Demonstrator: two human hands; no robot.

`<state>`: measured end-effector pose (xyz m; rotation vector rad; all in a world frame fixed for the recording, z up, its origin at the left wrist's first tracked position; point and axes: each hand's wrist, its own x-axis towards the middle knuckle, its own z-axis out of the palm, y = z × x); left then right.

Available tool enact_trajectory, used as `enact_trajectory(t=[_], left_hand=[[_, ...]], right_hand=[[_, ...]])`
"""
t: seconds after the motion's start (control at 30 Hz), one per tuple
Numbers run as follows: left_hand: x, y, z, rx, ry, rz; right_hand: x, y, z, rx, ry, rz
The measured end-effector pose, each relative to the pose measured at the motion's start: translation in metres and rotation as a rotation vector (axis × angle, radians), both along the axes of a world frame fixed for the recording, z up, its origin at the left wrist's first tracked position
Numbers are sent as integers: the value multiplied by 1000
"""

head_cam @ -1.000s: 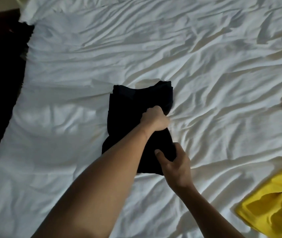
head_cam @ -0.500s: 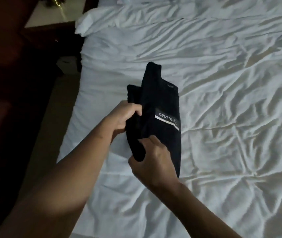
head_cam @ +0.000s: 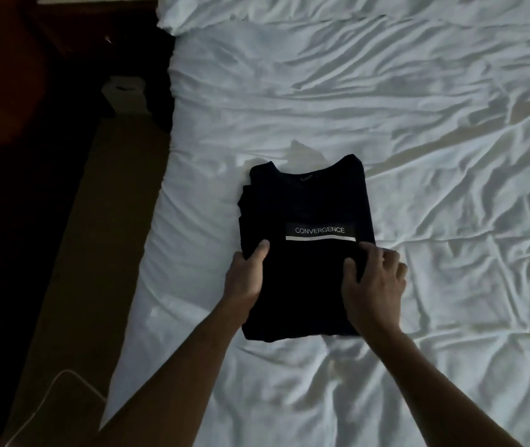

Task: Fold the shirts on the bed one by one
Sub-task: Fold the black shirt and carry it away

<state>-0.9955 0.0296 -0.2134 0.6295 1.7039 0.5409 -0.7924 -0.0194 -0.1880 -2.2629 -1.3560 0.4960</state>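
Now left hand [head_cam: 245, 275] and right hand [head_cam: 375, 285] each grip a side of the folded black shirt [head_cam: 305, 195].

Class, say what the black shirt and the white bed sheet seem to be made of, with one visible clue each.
Black shirt: probably a soft cotton knit, matte; it folds flat without shine. Bed sheet: likely thin woven cotton, matte white; it holds many crisp creases.

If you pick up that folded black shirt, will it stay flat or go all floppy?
Probably floppy: the black shirt is soft cloth in loose layers, so lifted by one edge it would likely sag open. The left hand and right hand gripping opposite sides should keep it flatter.
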Motion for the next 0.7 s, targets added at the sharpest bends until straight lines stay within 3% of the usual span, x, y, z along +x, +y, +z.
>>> enact_trajectory(t=[0.1,0.2,0.33,0.5,0.6,0.7], left_hand=[[15,-7,-2,85,151,-71],[13,-15,-3,175,216,-103],[-2,-61,1,191,244,-89],[-31,-128,-1,79,349,-208],[-33,-98,3,52,388,-147],[-22,-36,12,27,307,-49]], right_hand=[[23,15,-12,-338,280,-195],[22,14,-11,-352,422,-216],[13,-36,1,-332,393,-166],[20,-96,3,-555,787,-151],[30,-63,2,-459,918,-225],[33,-2,2,-358,970,-293]])
